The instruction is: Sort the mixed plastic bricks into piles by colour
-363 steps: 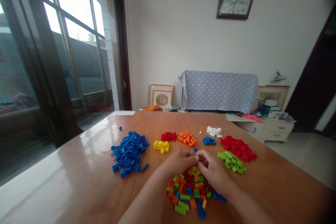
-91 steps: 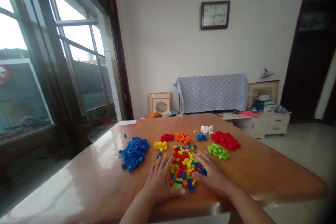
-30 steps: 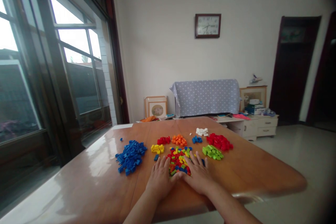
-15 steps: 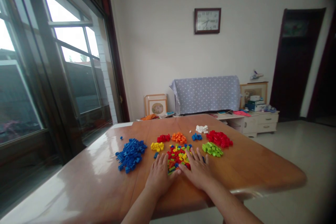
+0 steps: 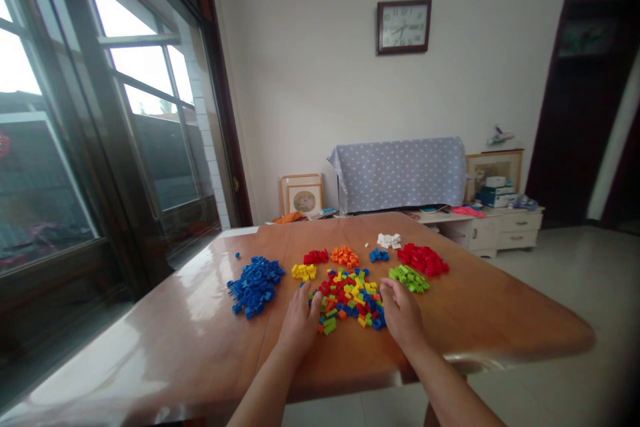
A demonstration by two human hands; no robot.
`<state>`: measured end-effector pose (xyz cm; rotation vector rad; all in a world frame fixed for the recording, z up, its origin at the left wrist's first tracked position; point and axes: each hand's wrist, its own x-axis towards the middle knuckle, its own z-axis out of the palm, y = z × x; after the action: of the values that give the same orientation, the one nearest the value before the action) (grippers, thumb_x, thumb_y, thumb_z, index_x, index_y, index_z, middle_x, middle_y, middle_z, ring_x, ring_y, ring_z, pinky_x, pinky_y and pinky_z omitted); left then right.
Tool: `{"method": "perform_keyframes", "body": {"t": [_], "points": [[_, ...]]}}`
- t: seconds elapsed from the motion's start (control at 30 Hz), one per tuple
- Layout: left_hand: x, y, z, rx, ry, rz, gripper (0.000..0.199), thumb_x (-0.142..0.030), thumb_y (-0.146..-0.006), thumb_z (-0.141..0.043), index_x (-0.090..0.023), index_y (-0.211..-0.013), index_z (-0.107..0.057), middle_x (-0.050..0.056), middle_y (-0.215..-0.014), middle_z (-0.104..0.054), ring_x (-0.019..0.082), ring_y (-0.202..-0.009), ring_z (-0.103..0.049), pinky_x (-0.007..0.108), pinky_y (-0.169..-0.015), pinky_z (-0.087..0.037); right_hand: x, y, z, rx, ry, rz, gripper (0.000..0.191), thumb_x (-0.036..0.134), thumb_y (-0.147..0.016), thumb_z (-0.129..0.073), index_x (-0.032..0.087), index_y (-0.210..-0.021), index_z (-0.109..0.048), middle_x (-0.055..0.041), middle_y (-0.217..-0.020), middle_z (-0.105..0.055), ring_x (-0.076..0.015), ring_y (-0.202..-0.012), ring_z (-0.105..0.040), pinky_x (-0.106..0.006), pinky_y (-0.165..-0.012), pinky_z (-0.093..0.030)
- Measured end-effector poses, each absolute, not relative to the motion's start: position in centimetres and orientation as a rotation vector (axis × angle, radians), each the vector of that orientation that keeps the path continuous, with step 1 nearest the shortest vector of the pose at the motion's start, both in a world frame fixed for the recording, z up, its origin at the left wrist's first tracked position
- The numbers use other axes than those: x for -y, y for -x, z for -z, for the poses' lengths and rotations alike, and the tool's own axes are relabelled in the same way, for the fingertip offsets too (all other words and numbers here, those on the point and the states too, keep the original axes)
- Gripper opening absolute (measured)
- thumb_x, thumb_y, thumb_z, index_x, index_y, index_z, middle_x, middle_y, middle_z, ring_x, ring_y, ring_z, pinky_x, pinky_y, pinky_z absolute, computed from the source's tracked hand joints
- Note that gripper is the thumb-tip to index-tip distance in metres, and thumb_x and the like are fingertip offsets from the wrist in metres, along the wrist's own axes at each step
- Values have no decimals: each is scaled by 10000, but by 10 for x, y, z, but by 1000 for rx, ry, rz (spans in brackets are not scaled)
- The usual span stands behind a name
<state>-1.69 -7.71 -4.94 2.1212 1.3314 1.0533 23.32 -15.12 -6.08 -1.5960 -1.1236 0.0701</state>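
A mixed heap of small coloured bricks (image 5: 350, 297) lies on the wooden table (image 5: 200, 353) between my two hands. My left hand (image 5: 300, 320) rests at the heap's left edge, fingers apart, holding nothing. On the heap's right edge is my right hand (image 5: 401, 312), turned on its side, with its fingers loosely spread and nothing seen in them. Behind my left hand sit yellow bricks (image 5: 304, 272), and beyond the right one are light green bricks (image 5: 409, 278).
A large blue pile (image 5: 256, 285) lies on the left. Farther back are red bricks (image 5: 316, 257), orange bricks (image 5: 345, 256), a small blue group (image 5: 379, 255), white bricks (image 5: 389, 240) and a bigger red pile (image 5: 423, 259). A cloth-covered object (image 5: 400, 175) stands behind the table.
My hands have moved apart from over the mixed heap to its two sides, uncovering its middle. My right hand has turned onto its side. The camera view has shifted slightly.
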Motion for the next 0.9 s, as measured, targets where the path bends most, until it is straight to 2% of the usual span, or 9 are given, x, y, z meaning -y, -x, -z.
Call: {"method": "perform_keyframes", "body": {"t": [0.17, 0.33, 0.47, 0.67, 0.9], "points": [[69, 26, 50, -1333, -1896, -1271, 405, -421, -948, -437, -150, -1196, -608, 138, -1247, -657, 265, -1184, -605, 411, -1035, -461, 164, -222, 48, 1391, 1665, 87, 366, 456, -949, -410, 217, -945, -687, -89, -995, -701, -252, -987, -612, -365, -907, -453], [70, 30, 52, -1367, -1834, -1289, 277, -289, -895, -478, -160, -1094, -621, 100, -1101, -695, 243, -1045, -648, 376, -932, -502, 171, -206, 38, 1640, 1823, 196, 338, 508, -900, -523, 249, -1011, -710, -84, -1042, -677, -271, -1014, -586, -383, -913, -416], [73, 30, 54, -1361, -1923, -1262, 229, -270, -887, -492, -183, -1052, -623, 78, -1062, -693, 231, -1025, -642, 347, -897, -495, 170, -201, 37, 1683, 1919, 196, 344, 518, -880, -554, 276, -1071, -709, -77, -1086, -659, -277, -1047, -573, -383, -902, -409], [76, 29, 52, -1335, -2041, -1176, 192, -243, -882, -486, -197, -1022, -609, 65, -1034, -679, 226, -1027, -627, 327, -861, -478, 169, -202, 37, 1719, 1941, 168, 272, 455, -889, -554, 290, -1007, -736, -69, -1065, -661, -268, -1036, -566, -369, -870, -393], [83, 27, 44, -1355, -2155, -1177, 201, -232, -879, -490, -195, -1048, -592, 82, -1060, -654, 245, -1059, -604, 356, -906, -465, 167, -206, 39, 1682, 1776, 126, 294, 403, -925, -489, 266, -1006, -736, -70, -1062, -696, -263, -1033, -587, -379, -920, -422]]}}
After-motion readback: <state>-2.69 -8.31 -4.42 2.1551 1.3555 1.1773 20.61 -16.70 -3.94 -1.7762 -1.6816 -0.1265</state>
